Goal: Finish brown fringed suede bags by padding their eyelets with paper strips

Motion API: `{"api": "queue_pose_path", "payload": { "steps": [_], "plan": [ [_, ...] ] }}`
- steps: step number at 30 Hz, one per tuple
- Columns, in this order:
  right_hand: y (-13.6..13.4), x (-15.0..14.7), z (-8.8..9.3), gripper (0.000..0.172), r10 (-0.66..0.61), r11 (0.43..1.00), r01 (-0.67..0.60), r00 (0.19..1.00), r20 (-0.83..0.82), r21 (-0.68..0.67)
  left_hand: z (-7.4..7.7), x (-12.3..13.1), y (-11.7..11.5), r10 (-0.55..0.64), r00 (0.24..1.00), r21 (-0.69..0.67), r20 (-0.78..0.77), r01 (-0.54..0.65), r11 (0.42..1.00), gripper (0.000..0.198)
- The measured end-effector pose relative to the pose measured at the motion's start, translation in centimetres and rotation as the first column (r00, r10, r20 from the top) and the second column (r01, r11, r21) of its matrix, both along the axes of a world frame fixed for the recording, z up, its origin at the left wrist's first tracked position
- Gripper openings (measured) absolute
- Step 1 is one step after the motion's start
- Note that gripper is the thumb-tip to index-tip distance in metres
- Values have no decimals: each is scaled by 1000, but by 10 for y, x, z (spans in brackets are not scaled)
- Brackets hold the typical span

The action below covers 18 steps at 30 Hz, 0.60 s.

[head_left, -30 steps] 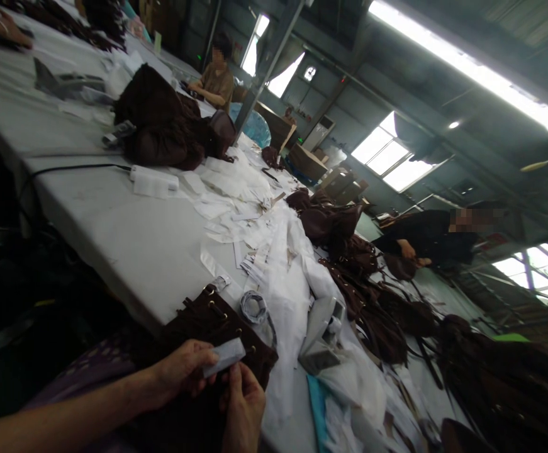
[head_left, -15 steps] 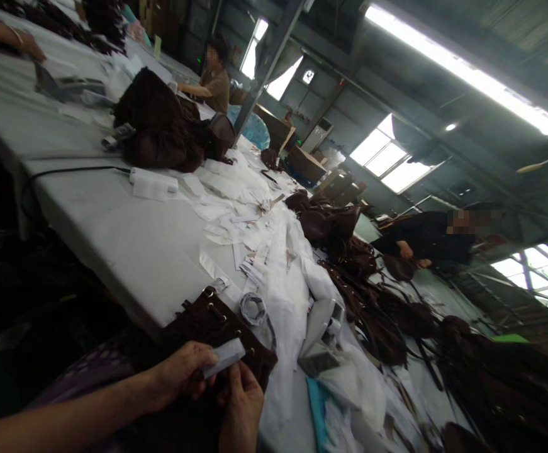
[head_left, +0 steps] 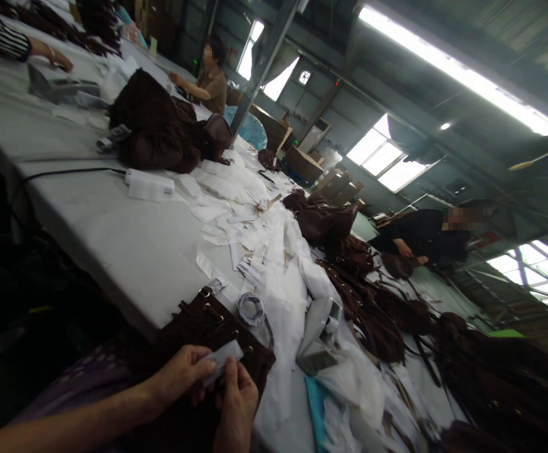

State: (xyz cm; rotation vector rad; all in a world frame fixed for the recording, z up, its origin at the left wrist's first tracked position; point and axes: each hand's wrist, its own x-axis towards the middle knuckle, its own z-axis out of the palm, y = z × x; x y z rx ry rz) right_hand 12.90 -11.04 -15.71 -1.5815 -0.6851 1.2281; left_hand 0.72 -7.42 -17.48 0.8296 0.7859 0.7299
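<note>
A small, flat, pale translucent strip (head_left: 223,360) is held above a dark brown, soft bag with gold-coloured eyelets (head_left: 210,324). One end is pinched between the fingers of the left hand (head_left: 191,372), and the other is gripped by the thumb and fingers of the right hand (head_left: 238,399). Beyond the bag, a grey ring-shaped roll (head_left: 242,312) is placed beside crumpled white sheets (head_left: 280,314), which are spread along the pale grey counter (head_left: 127,239).

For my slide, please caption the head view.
Left grip and right grip hold a pale strip over a dark brown bag.
</note>
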Motion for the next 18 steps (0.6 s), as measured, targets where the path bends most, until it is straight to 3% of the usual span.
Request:
{"api": "queue_pose_path", "payload": {
  "steps": [4,9,11,13,18],
  "plan": [
    [1,0,6,51,62,998,-62,998,10,-2,-1,-1,0,1,1000,-6,20,-1,1000,41],
    [-1,6,34,58,336,939,-330,940,58,-99,-5,0,0,8,998,-85,68,-2,996,40],
    [-1,14,43,56,380,921,-368,922,79,-127,-6,-1,0,-9,998,-119,69,17,993,40],
    [-2,24,47,53,328,942,-313,934,144,-118,-7,-3,1,-18,998,-152,65,27,988,39],
    [-1,59,38,49,53,998,-55,929,367,-5,-3,-4,1,-13,998,-186,68,26,982,36]
  ]
}}
